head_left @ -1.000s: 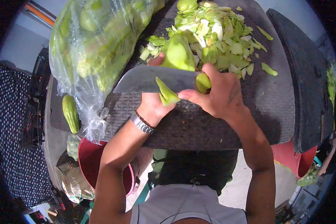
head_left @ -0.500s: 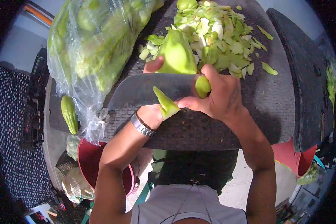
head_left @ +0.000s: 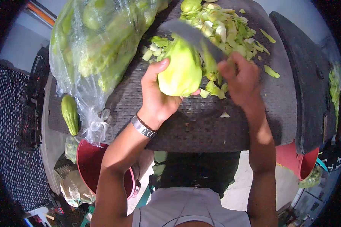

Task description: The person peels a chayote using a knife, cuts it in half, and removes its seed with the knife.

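Observation:
My left hand (head_left: 157, 94), with a metal watch on its wrist, cups a pale green, largely peeled chayote (head_left: 180, 73) above the dark woven tabletop. In my right hand (head_left: 242, 77) is the handle of a large wide-bladed knife (head_left: 197, 36). Its blade, blurred by motion, slants up and left past the far end of the chayote. Behind and to the right spreads a heap of green peels (head_left: 231, 28), partly hidden by the blade. One whole chayote (head_left: 190, 5) sits at the heap's far edge.
A clear plastic bag (head_left: 106, 49) full of chayotes, knotted at its near end, takes up the table's left side. A loose chayote (head_left: 69, 113) lies beside the knot. Red buckets (head_left: 91, 160) stand below the table edge on both sides. A dark chair back (head_left: 307, 83) rises at right.
The knife has swung from across my left wrist to the chayote's far end. The peel strip has left the blade area, and bits of peel now lie nearer me. The chayote has come closer.

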{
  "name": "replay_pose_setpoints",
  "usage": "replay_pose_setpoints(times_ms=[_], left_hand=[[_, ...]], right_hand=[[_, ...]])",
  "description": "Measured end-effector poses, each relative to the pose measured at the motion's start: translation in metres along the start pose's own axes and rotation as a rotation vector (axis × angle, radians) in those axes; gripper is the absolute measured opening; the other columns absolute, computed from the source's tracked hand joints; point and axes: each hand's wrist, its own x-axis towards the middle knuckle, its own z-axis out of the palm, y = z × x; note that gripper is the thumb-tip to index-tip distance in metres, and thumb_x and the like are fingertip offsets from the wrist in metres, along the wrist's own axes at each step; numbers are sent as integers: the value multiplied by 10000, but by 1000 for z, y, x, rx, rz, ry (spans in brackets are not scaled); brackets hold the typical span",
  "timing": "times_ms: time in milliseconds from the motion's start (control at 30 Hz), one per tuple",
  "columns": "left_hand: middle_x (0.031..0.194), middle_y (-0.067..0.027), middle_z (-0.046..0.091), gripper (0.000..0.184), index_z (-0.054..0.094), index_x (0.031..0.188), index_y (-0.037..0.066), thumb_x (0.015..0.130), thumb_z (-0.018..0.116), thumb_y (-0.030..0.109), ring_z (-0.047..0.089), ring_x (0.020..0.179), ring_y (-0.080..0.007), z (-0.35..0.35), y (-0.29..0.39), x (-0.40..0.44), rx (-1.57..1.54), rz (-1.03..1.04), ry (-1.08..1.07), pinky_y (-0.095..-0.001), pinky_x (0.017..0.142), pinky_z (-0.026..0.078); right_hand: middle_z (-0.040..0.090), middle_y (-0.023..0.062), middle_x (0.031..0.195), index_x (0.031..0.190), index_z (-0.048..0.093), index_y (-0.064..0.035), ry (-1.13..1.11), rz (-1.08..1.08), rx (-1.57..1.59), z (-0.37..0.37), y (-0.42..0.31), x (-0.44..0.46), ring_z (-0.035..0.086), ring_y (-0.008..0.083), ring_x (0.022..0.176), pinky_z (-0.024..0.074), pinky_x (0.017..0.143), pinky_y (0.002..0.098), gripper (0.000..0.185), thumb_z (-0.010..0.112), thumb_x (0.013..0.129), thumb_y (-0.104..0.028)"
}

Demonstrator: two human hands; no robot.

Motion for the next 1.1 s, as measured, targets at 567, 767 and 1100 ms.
replay_pose_setpoints(times_ms=[567,767,1100], left_hand=[[1227,-131,687,581,583,1334,71,974,488,517,667,1094,-338,-12,1,-4,-149,-62,-153,-517,883,562],[1247,-196,670,713,530,1418,49,876,621,503,703,964,-408,8,2,-2,82,-92,-60,-472,705,618],[1409,-123,599,646,517,1436,102,1000,520,578,569,1300,-309,-15,-14,-4,240,82,29,-486,1109,453]], right_hand=[[629,149,654,897,607,-52,61,-257,-133,10,13,-3,682,402,666,532,620,472,762,728,734,-786],[685,217,728,863,652,-36,73,109,-184,-14,41,21,713,439,750,558,687,534,809,652,765,-839],[615,151,655,879,599,-58,-67,-202,-66,9,-15,-14,678,387,641,522,591,452,704,810,705,-706]])
